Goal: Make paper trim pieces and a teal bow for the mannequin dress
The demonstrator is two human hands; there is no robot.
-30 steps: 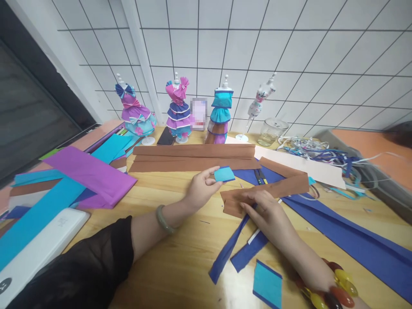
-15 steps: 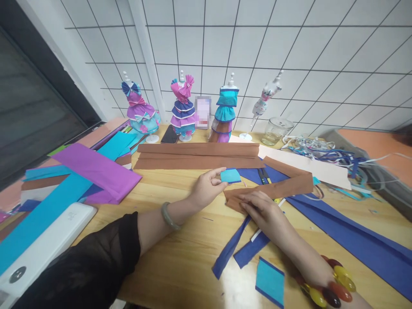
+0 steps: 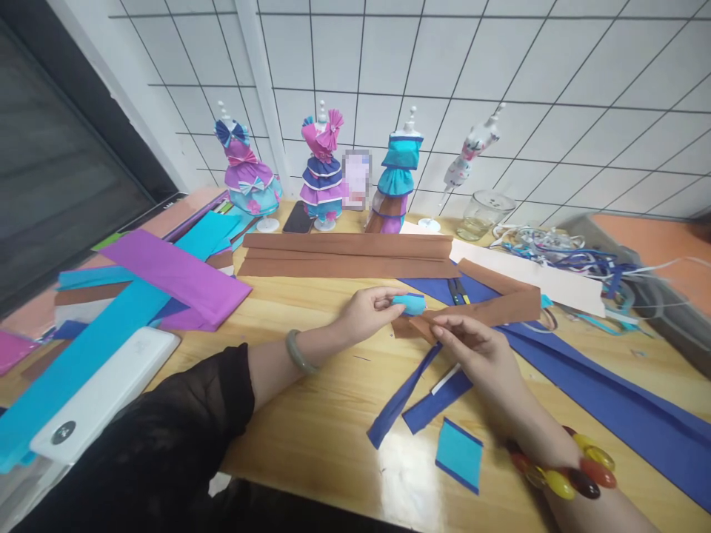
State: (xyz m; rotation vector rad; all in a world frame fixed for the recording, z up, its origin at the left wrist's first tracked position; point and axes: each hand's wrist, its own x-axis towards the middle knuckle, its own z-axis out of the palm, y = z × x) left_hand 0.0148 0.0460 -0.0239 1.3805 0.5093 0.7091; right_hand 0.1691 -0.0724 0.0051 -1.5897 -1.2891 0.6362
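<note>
Pinched in my left hand [image 3: 371, 314] is a small light-blue piece of fabric [image 3: 412, 303] with a dark blue edge. My right hand [image 3: 472, 342] pinches the near end of a brown fabric strip [image 3: 503, 307], just right of the blue piece. That strip folds back at its right end. Below my hands lie dark blue fabric strips [image 3: 438, 402] and a narrow white strip [image 3: 446, 379]. A light-blue square with dark blue borders [image 3: 460, 454] rests closer to the table's front edge. Scissors [image 3: 458, 291] lie behind, partly covered by the brown strip.
Dressed mini mannequins [image 3: 403, 174] and a bare one [image 3: 465, 159] line the back. A glass jar [image 3: 484, 215] stands beside them. At left are purple fabric [image 3: 178, 277] and a white power bank [image 3: 105, 396]. Long dark blue fabric [image 3: 605, 407] crosses the right side.
My right hand has lifted the brown strip's end off the table. The light-blue piece in my left hand has moved right, towards it. The view has shifted slightly.
</note>
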